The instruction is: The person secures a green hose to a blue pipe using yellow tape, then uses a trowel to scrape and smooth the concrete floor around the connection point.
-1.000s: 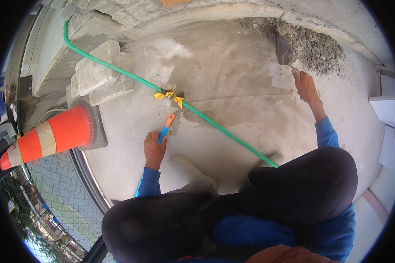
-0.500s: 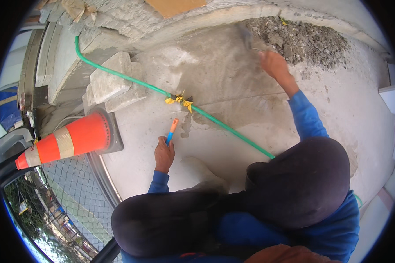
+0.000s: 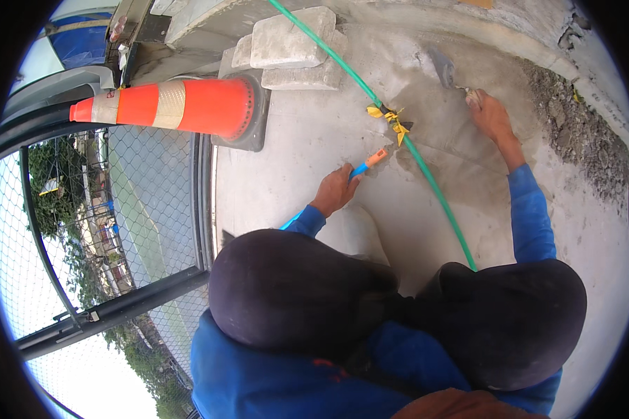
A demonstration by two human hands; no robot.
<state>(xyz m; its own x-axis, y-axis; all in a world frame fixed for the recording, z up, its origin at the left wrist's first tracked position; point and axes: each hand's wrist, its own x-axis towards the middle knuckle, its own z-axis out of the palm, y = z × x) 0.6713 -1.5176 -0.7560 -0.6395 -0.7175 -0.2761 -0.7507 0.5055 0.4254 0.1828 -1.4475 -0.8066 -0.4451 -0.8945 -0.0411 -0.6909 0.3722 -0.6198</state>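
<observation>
My left hand (image 3: 335, 189) is closed round a blue handle with an orange end (image 3: 377, 157). The orange end points up toward the green hose, and another length of blue shows behind the wrist. What the handle belongs to is hidden. Farther off to the right, my right hand (image 3: 491, 115) grips a trowel (image 3: 440, 67), its grey blade reaching left over the damp concrete (image 3: 461, 157). The green hose (image 3: 433, 181) runs across the floor between my hands. Yellow strips (image 3: 398, 126) are tied round a dark joint on it.
An orange cone (image 3: 213, 106) lies on its side at the left, beside stacked concrete blocks (image 3: 293, 38). Grey rubble (image 3: 580, 133) is heaped along the low wall at the right. Wire mesh fencing (image 3: 154, 188) stands at the left, and my bent knees are in front of me.
The view has swung, so the cone, blocks and hose sit higher and farther right. The trowel has moved away from the rubble, leftward over the damp concrete. Both hands keep their hold.
</observation>
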